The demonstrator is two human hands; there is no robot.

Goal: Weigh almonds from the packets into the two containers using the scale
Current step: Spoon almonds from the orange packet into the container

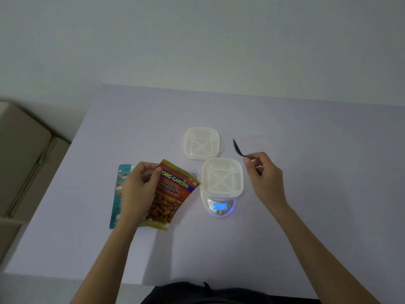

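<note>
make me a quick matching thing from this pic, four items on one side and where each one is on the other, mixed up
Things:
1. red almond packet
2. teal packet
3. black spoon
4. near white container

Places:
a. sitting on the scale
b. pinched in the right hand
c. lying flat on the table, not held
d. gripped in the left hand

Pairs: 1-d, 2-c, 3-b, 4-a
</note>
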